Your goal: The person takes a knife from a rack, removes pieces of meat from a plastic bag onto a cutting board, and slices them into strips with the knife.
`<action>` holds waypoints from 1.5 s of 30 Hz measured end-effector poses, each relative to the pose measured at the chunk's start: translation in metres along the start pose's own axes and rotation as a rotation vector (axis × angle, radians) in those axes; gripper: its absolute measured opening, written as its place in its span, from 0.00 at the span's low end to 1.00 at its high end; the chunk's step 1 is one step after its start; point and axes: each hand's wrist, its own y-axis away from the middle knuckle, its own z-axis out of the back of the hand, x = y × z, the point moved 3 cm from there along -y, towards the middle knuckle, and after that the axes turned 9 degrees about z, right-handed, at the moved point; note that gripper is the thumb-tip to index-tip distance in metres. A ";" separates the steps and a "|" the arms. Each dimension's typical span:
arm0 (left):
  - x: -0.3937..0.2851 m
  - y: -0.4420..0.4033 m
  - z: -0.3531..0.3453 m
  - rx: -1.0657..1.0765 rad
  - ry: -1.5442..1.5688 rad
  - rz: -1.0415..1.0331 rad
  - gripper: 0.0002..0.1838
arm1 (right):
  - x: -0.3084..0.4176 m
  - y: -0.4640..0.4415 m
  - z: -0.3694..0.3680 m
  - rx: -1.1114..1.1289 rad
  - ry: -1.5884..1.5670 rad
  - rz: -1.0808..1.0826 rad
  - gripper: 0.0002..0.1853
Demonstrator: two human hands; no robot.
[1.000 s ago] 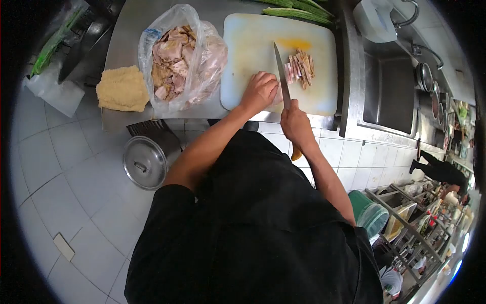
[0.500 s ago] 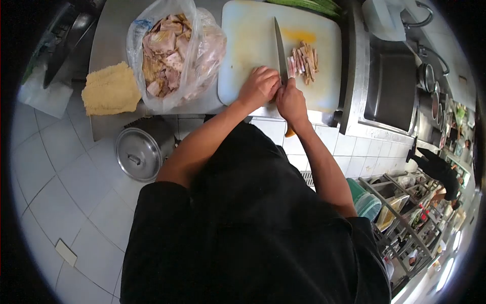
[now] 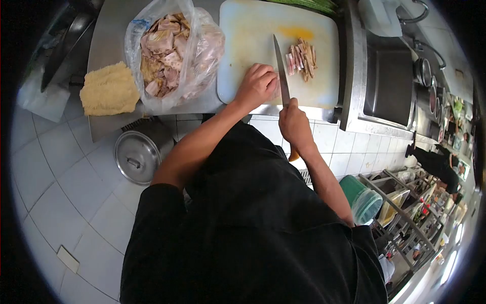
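My right hand (image 3: 295, 124) is closed round the handle of a long kitchen knife (image 3: 281, 68), just off the near edge of the white cutting board (image 3: 245, 38). The blade points away from me across the board. Left of the blade, my left hand (image 3: 258, 86) presses down with curled fingers on a piece of meat, mostly hidden, with a pinkish edge showing beside the knife. A small pile of cut meat strips (image 3: 304, 58) lies right of the blade.
An open plastic bag of meat pieces (image 3: 164, 55) stands left of the board, near a folded tan cloth (image 3: 109, 89). A metal sink (image 3: 387, 81) is at the right. Below the counter stands a lidded pot (image 3: 134, 157). Green vegetables (image 3: 311, 5) lie behind the board.
My right hand has drawn the knife back toward my body, over the board's near edge. My left hand stays in nearly the same place, and the strips lie as before.
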 end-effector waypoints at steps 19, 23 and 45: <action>0.007 0.009 0.003 0.087 0.036 -0.008 0.10 | -0.018 -0.094 0.003 -0.059 -0.052 0.098 0.16; -0.015 0.030 0.023 0.201 -0.008 -0.026 0.13 | -0.012 -0.056 0.022 -0.003 -0.124 0.045 0.13; 0.022 -0.004 -0.002 0.185 0.046 -0.021 0.07 | -0.002 0.003 -0.026 -0.034 -0.007 -0.024 0.11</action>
